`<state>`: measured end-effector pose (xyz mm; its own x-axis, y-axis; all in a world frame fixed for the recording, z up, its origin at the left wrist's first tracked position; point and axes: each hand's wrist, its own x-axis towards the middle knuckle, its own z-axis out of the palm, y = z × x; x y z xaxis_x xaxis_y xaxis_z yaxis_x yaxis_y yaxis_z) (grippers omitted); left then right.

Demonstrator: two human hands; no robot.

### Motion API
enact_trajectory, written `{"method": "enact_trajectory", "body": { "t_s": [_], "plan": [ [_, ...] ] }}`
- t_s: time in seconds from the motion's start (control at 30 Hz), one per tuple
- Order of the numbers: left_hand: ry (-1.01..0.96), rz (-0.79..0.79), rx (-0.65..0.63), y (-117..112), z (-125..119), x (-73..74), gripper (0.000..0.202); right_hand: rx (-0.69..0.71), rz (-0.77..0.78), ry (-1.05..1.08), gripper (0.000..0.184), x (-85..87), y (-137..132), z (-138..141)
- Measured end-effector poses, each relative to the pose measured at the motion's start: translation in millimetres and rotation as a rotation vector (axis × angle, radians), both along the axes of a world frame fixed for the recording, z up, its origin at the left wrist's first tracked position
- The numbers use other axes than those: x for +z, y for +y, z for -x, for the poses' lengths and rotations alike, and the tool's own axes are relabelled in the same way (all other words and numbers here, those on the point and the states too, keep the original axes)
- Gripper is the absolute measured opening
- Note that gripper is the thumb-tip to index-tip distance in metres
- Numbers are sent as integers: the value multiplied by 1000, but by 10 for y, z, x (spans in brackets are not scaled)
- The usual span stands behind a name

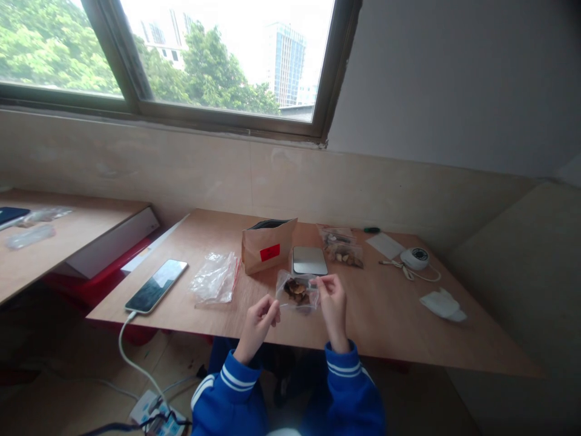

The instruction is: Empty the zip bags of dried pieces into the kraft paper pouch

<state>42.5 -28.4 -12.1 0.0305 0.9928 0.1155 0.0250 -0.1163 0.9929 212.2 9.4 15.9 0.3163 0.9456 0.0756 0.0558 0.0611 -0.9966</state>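
My left hand and my right hand both pinch a small clear plastic bag holding brown dried pieces, held just above the wooden table. The left fingers grip the bag's left edge, the right fingers its top right edge. Right behind the bag lies a small silver scale. A brown paper pouch with a red label stands open to the scale's left.
Empty clear bags lie left of the pouch, and a phone on a white cable rests near the left edge. Filled bags, a paper slip, a round white device and a folded tissue lie to the right.
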Motion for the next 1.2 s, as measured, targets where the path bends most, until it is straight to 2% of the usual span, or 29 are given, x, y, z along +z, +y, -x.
{"method": "enact_trajectory", "body": {
  "t_s": [0.1,0.23,0.37,0.43,0.53,0.63,0.7,0.83,0.93,1.1,1.2],
  "plan": [
    [-97,25,0,69,3,-124,38,60,-5,95,37,82,-37,-2],
    [-282,124,55,213,-55,-408,39,147,-2,231,37,96,-51,97],
    [-595,292,-132,295,-148,-620,59,215,49,276,40,-28,7,172],
    [-662,303,-160,314,-176,-666,60,219,41,205,42,-107,37,190],
    [-653,311,-90,365,-172,-702,59,101,-79,-46,40,-172,51,197],
    [-616,282,-21,454,-137,-737,61,31,-223,-278,28,-146,47,193],
    [-601,219,-7,510,-120,-767,61,106,-289,-356,18,-109,69,193],
    [-600,158,26,555,-118,-822,69,335,-330,-434,20,-84,230,216],
    [-581,141,21,541,-118,-830,67,442,-277,-478,21,-110,409,254],
    [-559,124,16,528,-100,-825,57,706,-184,-453,38,-192,618,303],
    [-566,134,35,538,-94,-837,58,775,-134,-394,40,-250,665,313]
  ]
}}
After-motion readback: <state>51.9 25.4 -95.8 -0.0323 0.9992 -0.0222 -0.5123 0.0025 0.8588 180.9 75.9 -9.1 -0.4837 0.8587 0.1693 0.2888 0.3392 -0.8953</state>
